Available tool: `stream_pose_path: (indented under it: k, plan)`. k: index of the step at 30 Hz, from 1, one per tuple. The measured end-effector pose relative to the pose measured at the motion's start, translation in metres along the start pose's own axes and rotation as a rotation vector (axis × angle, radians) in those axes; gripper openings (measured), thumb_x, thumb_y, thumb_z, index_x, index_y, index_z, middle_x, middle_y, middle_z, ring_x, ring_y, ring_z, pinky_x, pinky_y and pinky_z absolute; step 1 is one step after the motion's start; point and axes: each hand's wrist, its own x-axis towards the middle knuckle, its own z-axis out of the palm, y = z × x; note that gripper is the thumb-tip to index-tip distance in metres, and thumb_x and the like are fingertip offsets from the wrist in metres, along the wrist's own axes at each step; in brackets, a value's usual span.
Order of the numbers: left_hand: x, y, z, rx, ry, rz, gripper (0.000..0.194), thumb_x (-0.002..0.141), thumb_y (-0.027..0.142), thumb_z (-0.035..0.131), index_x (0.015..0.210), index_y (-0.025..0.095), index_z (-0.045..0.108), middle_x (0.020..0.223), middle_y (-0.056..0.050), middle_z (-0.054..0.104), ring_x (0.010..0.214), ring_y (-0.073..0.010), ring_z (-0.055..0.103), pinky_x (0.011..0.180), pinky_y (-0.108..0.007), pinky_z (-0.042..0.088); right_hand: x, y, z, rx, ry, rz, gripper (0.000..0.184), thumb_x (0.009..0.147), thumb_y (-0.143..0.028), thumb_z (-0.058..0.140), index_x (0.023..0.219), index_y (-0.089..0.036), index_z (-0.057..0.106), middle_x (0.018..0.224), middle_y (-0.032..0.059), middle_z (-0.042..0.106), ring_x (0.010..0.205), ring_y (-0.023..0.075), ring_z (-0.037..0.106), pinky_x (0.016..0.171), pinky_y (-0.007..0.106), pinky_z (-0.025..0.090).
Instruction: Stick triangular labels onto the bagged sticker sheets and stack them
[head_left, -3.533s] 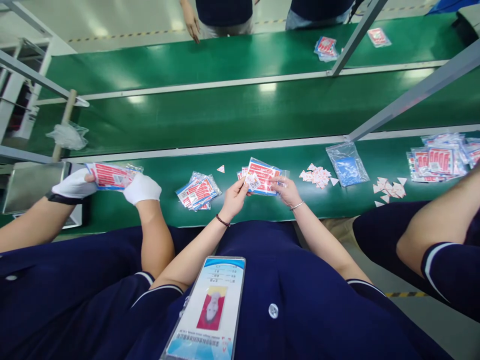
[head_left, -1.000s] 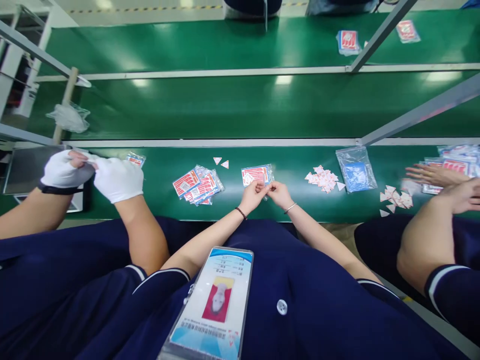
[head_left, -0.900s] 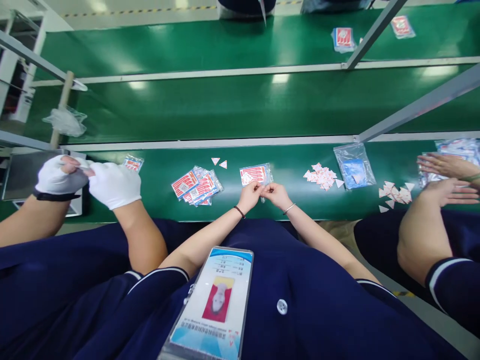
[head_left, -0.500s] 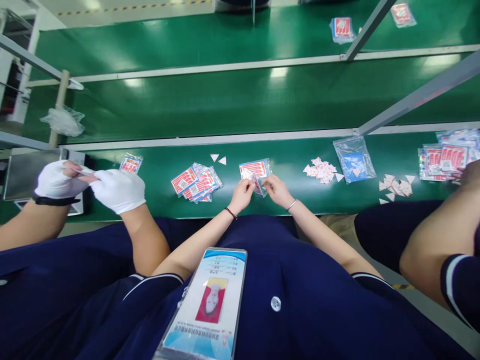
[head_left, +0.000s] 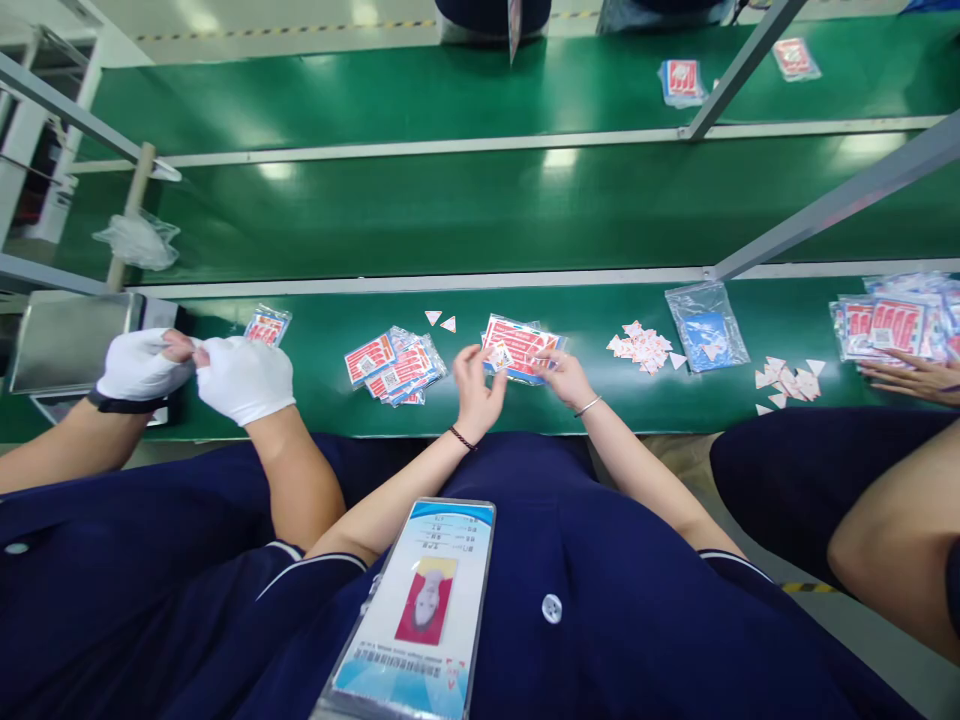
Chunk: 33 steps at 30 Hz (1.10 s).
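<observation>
A clear packet with a red and white printed card point(head_left: 523, 343) sits just above the green belt point(head_left: 525, 410) in front of me. My right hand point(head_left: 568, 379) grips the packet's near right edge with pinched fingers. My left hand point(head_left: 476, 385) is raised beside the packet's left corner, fingers apart and slightly curled, next to a small white QR card point(head_left: 500, 357) at that corner. Whether it touches the card is unclear.
A pile of similar packets point(head_left: 394, 368) lies left of my hands, with two white triangles point(head_left: 441, 320) behind it. A triangle heap point(head_left: 641, 348), a clear bag point(head_left: 707, 325) and more packets point(head_left: 892, 322) lie right. A co-worker's white-gloved hands point(head_left: 199, 365) work left; another person's hand point(head_left: 911, 375) rests right.
My hands were pinched together on something small in front of the packet. Now my left hand has opened and my right hand holds the packet, which has tilted and shifted slightly right.
</observation>
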Motion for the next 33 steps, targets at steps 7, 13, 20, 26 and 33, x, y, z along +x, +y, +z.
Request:
stream_pose_path:
  k: [7,13,20,26,33]
  plan:
    - [0.016,0.008,-0.021,-0.400,-0.226,-0.199,0.040,0.089,0.043,0.056,0.122,0.021,0.058,0.104,-0.009,0.067,0.079,-0.0175,0.063,0.077,-0.034,0.054,-0.009,-0.011,-0.001,0.458,-0.019,0.144,0.050,0.042,-0.043,0.090,0.079,-0.020,0.066,0.095,0.0040,0.070,0.091,0.0215,0.066,0.090,0.042,0.053]
    - [0.021,0.036,-0.008,-0.712,-0.110,-0.519,0.036,0.070,0.038,0.075,0.095,0.020,0.056,0.087,-0.003,0.065,0.069,-0.0138,0.061,0.063,-0.026,0.054,-0.012,-0.015,0.011,0.413,-0.051,0.043,0.057,0.045,-0.052,0.089,0.089,-0.020,0.071,0.104,0.0072,0.070,0.102,0.0279,0.065,0.094,0.046,0.052]
    - [0.030,0.036,-0.013,-0.815,-0.084,-0.624,0.033,0.067,0.034,0.073,0.091,0.021,0.054,0.085,0.000,0.064,0.074,-0.0136,0.062,0.068,-0.028,0.056,-0.013,-0.014,0.004,0.269,-0.037,-0.022,0.061,0.043,-0.053,0.089,0.092,-0.020,0.073,0.103,0.0082,0.071,0.102,0.0298,0.064,0.095,0.045,0.049]
    - [0.032,0.040,-0.010,-0.820,-0.050,-0.688,0.040,0.056,0.027,0.077,0.087,0.020,0.052,0.076,0.003,0.065,0.062,-0.0105,0.059,0.062,-0.026,0.053,-0.009,-0.016,0.001,0.178,-0.010,-0.079,0.057,0.042,-0.045,0.090,0.088,-0.018,0.072,0.101,0.0087,0.072,0.101,0.0302,0.064,0.097,0.048,0.049]
    - [0.026,0.032,0.001,-0.786,0.003,-0.821,0.043,0.046,0.026,0.081,0.080,0.017,0.056,0.074,0.001,0.066,0.062,-0.0122,0.059,0.057,-0.025,0.049,-0.009,-0.023,0.006,0.100,-0.092,-0.162,0.071,0.052,-0.048,0.087,0.115,-0.021,0.068,0.126,0.0109,0.063,0.116,0.0294,0.059,0.102,0.044,0.048]
